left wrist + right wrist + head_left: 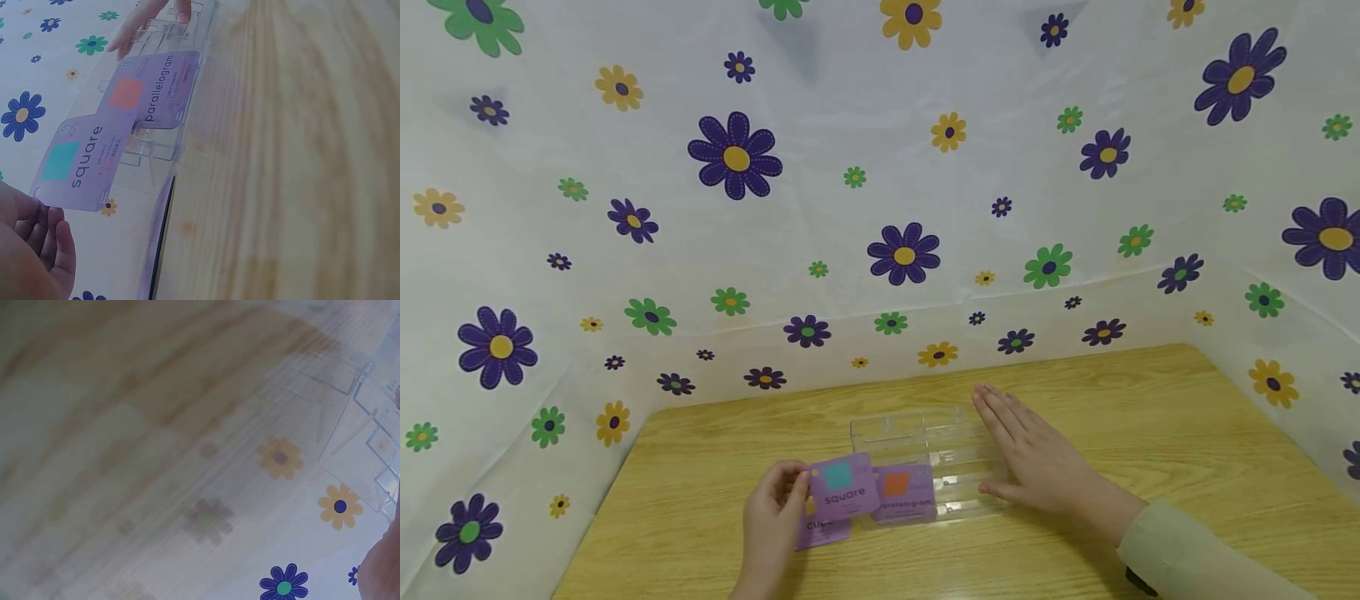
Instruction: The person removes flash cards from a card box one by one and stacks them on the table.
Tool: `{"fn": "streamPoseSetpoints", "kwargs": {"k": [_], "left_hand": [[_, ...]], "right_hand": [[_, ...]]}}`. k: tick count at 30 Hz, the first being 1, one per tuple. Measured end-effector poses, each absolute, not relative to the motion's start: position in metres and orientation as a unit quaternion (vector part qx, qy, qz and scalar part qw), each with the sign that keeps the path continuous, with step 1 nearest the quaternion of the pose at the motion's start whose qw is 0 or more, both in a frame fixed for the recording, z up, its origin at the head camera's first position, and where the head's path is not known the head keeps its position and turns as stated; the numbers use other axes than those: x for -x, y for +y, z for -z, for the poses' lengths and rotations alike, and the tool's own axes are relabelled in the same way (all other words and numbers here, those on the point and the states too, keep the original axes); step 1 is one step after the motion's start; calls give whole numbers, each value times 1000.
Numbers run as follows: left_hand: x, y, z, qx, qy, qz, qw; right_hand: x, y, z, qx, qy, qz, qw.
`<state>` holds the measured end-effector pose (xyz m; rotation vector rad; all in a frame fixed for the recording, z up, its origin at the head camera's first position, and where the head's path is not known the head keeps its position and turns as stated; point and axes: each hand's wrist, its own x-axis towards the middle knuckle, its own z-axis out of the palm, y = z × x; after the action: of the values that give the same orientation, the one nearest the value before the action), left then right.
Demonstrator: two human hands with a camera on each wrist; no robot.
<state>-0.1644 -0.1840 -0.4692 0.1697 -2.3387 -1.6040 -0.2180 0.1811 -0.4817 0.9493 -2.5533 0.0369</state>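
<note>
The left hand (pixel 772 512) pinches the square card (pixel 844 481) by its left edge, and the right hand (pixel 1037 462) lies with straight fingers against the right side of the clear holder (pixel 950 482) and pinches no card. The holder sits on the table (pixel 677 508), near the far edge and about halfway between the left and right edges.

The parallelogram card (pixel 916 492) leans in the left half of the holder — that one looks done. The square card is up in the hand, over the holder's left end and partly in front of the parallelogram card, so it does not look all the way in. The cube card (pixel 829 536) seems to lie on the table by the holder's near left corner — likely one more left to place. The right half of the holder has no cards in it.
</note>
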Motion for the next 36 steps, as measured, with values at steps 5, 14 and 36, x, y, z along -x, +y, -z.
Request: {"fn": "streamPoseSetpoints", "kwargs": {"k": [5,14,36], "left_hand": [[165,-188,471,-60,-815,556,153],[164,-193,469,-79,-822,549,130],[160,-209,471,-100,-833,530,120]], "right_hand": [[218,181,481,-342,-915,-11,214],[220,180,481,-340,-918,-14,201],[218,180,479,-332,-926,-21,177]]}}
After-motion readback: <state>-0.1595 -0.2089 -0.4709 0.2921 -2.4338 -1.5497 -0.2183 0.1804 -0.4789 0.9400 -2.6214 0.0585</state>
